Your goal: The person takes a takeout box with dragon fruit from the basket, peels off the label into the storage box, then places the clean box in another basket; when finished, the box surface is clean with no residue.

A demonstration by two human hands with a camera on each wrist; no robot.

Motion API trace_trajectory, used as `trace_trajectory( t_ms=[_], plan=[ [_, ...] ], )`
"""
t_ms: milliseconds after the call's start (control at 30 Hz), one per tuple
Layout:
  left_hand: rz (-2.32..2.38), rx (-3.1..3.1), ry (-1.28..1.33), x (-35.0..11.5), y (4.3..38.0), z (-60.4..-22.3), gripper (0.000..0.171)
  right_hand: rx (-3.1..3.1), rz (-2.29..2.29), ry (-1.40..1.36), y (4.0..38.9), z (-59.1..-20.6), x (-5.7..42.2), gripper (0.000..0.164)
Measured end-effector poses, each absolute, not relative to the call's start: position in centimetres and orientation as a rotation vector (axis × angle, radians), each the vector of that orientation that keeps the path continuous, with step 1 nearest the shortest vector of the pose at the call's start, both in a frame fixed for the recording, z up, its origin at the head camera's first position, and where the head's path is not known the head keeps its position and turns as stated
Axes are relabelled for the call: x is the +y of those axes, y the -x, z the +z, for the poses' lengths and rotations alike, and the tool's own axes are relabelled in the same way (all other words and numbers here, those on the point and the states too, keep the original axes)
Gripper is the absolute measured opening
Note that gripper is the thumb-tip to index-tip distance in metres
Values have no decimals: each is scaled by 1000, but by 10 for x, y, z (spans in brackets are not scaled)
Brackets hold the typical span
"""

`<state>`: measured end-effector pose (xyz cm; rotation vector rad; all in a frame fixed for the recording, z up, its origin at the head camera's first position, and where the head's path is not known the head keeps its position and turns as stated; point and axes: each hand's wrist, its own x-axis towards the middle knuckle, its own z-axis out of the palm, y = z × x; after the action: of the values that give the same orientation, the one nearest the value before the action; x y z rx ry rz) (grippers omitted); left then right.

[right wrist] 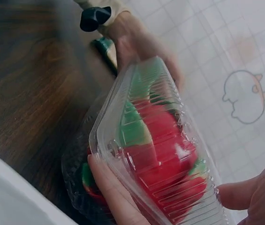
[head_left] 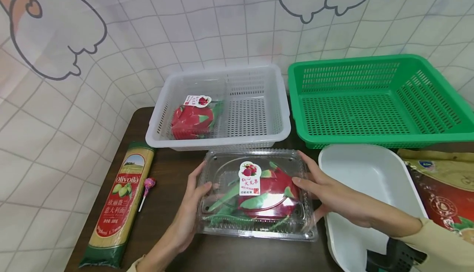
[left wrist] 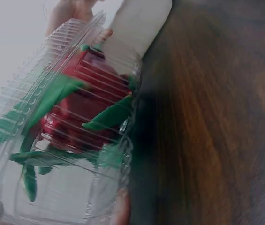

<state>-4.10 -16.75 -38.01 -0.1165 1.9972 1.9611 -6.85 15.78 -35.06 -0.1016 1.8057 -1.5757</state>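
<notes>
Between both hands is a clear plastic clamshell box with a red dragon fruit with green scales inside and a white label on its lid. My left hand grips the box's left side, thumb on top. The right hand holds the opposite side, its thumb over the lid and other fingers lower down. In the left wrist view, the ribbed box wall is seen close up above the table. The right wrist view has fingers and thumb on either side of the box.
Behind stand a white basket with another boxed dragon fruit and a green basket. On the left lie a spaghetti pack and a lollipop. A white tub and a red-gold bag are on the right.
</notes>
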Motion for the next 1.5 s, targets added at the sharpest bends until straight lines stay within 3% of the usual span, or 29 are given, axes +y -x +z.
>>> trace_trajectory(
  t_ms=[767,1500],
  plan=[
    [1429,2432,50,-173,52,-369,66,1958,-1465,144,87,-346,150,86],
    [1376,2539,1,-171,53,-374,64,2021,-1430,230,92,-347,152,86]
  ],
)
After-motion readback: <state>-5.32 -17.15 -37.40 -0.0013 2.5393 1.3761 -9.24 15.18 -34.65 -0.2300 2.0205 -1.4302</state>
